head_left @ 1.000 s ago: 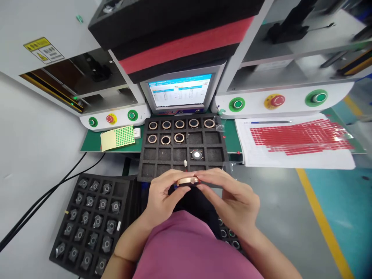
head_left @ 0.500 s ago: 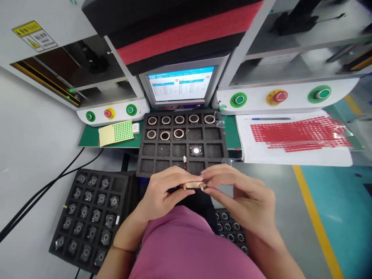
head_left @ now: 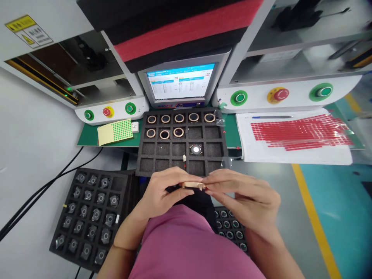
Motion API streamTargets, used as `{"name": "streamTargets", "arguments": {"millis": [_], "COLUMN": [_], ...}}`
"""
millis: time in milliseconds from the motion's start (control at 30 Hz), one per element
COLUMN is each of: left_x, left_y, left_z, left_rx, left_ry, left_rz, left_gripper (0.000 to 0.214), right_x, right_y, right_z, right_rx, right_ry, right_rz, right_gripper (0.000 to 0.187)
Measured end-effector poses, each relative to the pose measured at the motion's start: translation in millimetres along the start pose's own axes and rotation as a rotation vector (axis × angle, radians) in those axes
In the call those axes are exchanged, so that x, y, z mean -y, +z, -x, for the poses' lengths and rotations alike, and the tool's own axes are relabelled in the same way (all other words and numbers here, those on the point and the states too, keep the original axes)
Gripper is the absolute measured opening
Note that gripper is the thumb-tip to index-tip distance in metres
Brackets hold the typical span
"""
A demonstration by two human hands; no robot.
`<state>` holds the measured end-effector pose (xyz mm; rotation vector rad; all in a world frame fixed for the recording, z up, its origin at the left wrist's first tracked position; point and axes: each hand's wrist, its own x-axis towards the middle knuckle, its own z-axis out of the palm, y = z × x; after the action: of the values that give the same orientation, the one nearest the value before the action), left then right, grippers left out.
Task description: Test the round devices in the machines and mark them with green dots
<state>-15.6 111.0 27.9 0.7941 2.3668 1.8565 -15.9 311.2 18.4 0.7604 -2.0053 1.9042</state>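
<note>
Between my two hands is a gold-coloured watch case (head_left: 193, 185), held edge-on so that its side and lugs show. My left hand (head_left: 165, 190) pinches its left end between thumb and fingers. On the right end, my right hand (head_left: 242, 193) grips it with the fingertips and thumb. Just beyond the hands lies a black foam tray (head_left: 178, 149) with several gold-rimmed round watch cases (head_left: 179, 118) in its two back rows. One more watch case (head_left: 196, 149), with a white round centre, sits in the third row. The face of the held case is hidden.
At left, a second foam tray (head_left: 117, 185) carries several wrapped parts. A lower tray (head_left: 232, 215) with round parts shows beneath my right arm. Behind stand a monitor (head_left: 180, 85) and machine buttons (head_left: 281, 94). Red strips (head_left: 290, 131) lie on paper, a green-dotted sheet (head_left: 116, 131) at left.
My right hand has shifted slightly right and its fingers lie a little flatter on the watch case. The left hand keeps its pinch. The view has moved slightly.
</note>
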Motion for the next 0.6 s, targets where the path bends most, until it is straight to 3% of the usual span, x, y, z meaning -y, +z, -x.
{"name": "streamTargets", "arguments": {"millis": [100,267,333,433,600], "left_x": [0.9,2.4,2.8,1.8,-2.6], "left_y": [-0.9,-1.7,-0.4,3.9,11.1], "left_z": [-0.2,-1.2,-0.8,0.7,1.0], "left_rx": [0.018,0.116,0.132,0.066,-0.063], "left_ry": [-0.028,-0.070,-0.067,-0.030,0.110], "left_rz": [0.016,0.080,0.088,0.046,-0.067], "left_gripper": [0.022,0.022,0.022,0.024,0.030], "right_x": [0.0,-0.4,0.9,2.0,-5.5], "right_y": [-3.8,-15.2,-15.9,-9.3,7.1], "right_z": [-2.7,-7.2,-6.2,-0.5,13.9], "right_rx": [0.039,0.273,0.309,0.229,-0.071], "right_ry": [-0.002,0.072,0.088,0.054,-0.043], "right_rz": [0.033,0.015,0.031,0.124,0.194], "right_gripper": [0.021,0.012,0.011,0.012,0.021]}}
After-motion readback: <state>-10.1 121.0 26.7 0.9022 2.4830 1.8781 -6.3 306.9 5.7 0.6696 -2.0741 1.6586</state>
